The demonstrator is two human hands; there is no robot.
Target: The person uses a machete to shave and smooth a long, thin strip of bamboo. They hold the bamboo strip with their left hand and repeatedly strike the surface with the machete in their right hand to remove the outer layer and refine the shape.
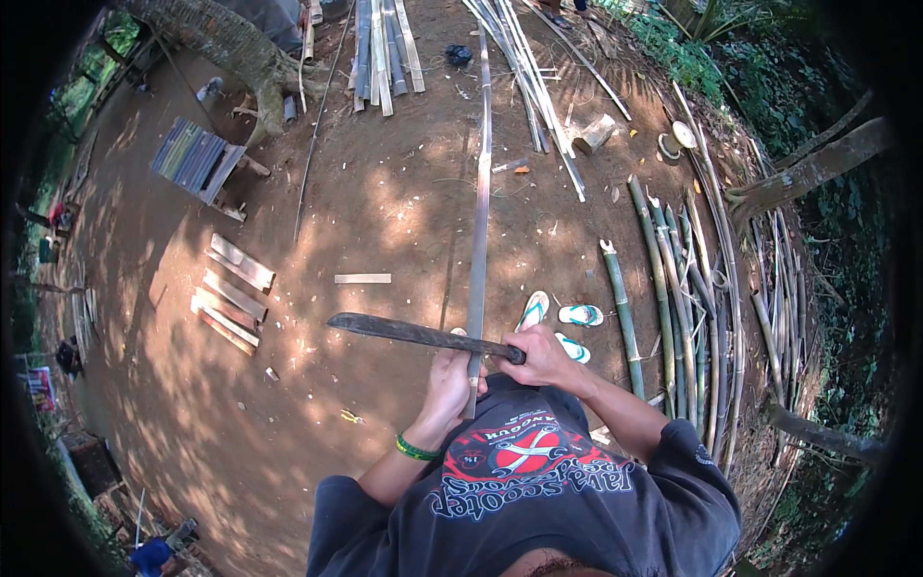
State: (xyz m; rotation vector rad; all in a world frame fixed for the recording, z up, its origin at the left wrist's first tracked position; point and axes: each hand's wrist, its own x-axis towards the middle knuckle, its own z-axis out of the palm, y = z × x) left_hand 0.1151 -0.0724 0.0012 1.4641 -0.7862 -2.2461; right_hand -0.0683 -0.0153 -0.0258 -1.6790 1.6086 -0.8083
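My right hand (546, 360) is closed round the dark handle of a machete (404, 330). Its long, blackened blade points left and lies across a bamboo strip (480, 221), close to the strip's near end. My left hand (450, 387) grips that end just below the blade, in front of my dark shirt. From there the narrow strip runs far forward over the dirt. Whether the edge bites into the bamboo I cannot tell.
White-and-green flip-flops (581, 314) are right of the strip. Green bamboo poles (623, 313) lie farther right. Short flat bamboo pieces (231, 295) and a small slatted bench (197, 159) are at left. Split bamboo bundles (385, 53) lie far ahead, near a tree trunk (226, 43).
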